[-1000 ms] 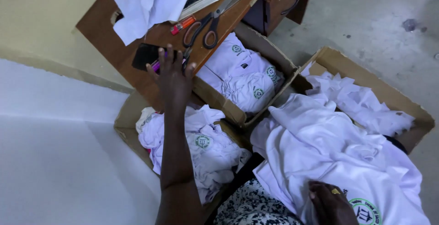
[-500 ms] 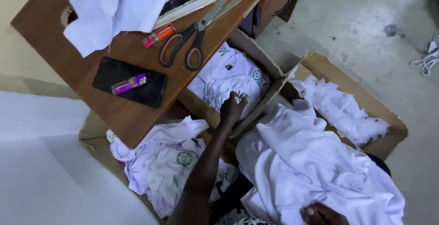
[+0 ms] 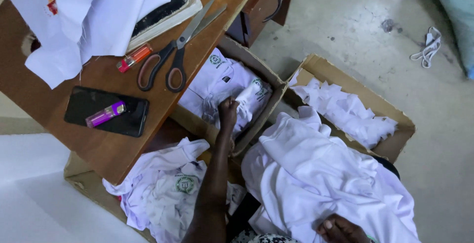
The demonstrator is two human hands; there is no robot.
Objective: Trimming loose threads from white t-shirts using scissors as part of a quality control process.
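- Right hand (image 3: 340, 229) lies nearest me, pressed flat on the white garment (image 3: 316, 179) across my lap.
- Left hand (image 3: 228, 110) reaches farther, fingers pinching a folded white shirt (image 3: 247, 96) inside the cardboard box (image 3: 276, 87).
- Beyond, I see scissors (image 3: 173, 60) on the wooden desk (image 3: 98, 144).

On desk (image 3: 98, 149): scissors (image 3: 170, 62), lighter (image 3: 133, 58), phone (image 3: 106, 110) with second lighter (image 3: 105, 114) atop. Right of desk, on floor: carton (image 3: 261, 109) holding folded shirts (image 3: 217, 82); further right, second carton (image 3: 395, 139) of cloth pieces (image 3: 345, 109).
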